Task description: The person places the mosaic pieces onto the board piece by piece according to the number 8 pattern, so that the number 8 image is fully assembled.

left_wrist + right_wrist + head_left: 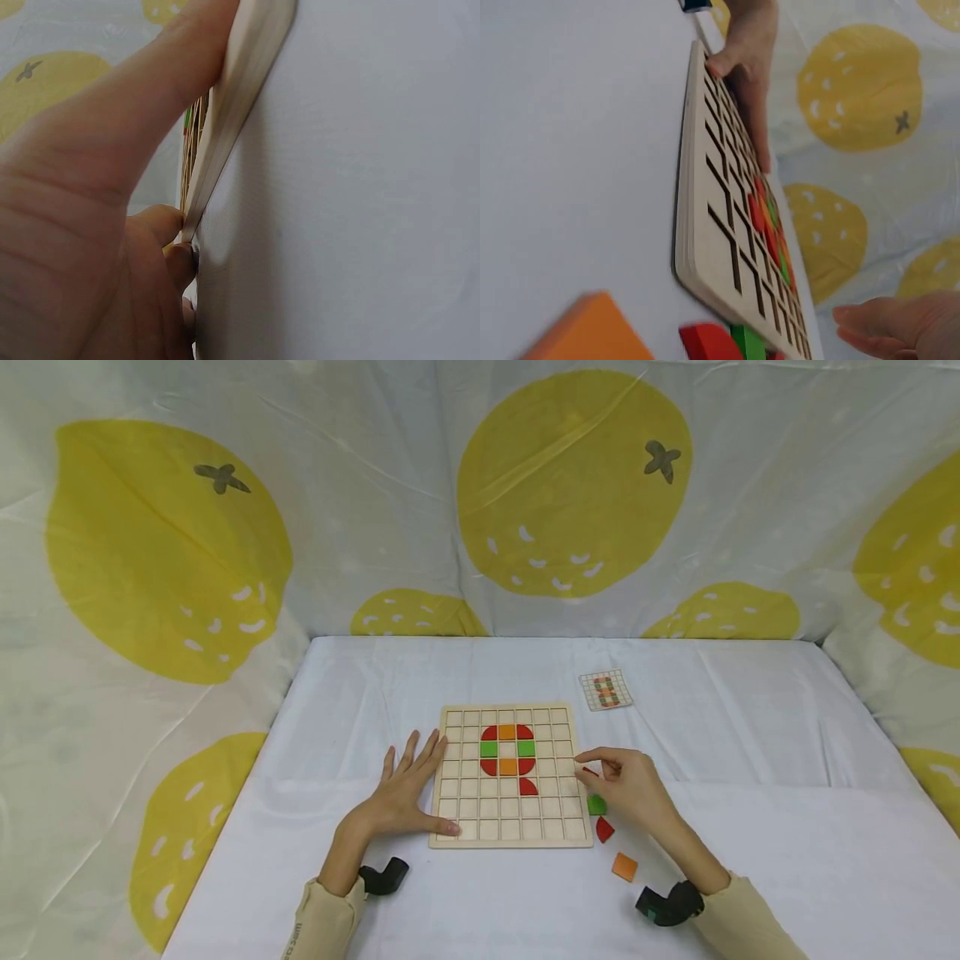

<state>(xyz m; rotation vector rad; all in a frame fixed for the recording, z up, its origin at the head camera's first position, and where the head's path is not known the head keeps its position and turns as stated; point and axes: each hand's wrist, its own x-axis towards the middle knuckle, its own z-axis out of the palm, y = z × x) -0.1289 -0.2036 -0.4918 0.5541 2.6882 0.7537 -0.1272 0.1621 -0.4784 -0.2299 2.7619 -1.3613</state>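
A wooden grid board (487,831) lies on the table. On it, red quarter-round tiles (489,767), orange square tiles (507,767) and green square tiles (489,749) form a ring; another red quarter-round tile (528,787) sits below it. My left hand (401,797) rests along the board's left side, fingers spread, thumb on the near corner. Over the right edge hovers my right hand (626,785), thumb and index fingertips slightly apart; no tile shows between them in the right wrist view. Beneath it, a red piece (591,771) is partly hidden.
Right of the board lie a green tile (597,805), a red quarter-round tile (604,830) and an orange square tile (625,867). A small pattern card (606,690) lies beyond the board's far right corner. Lemon-print cloth (375,527) hangs behind the table.
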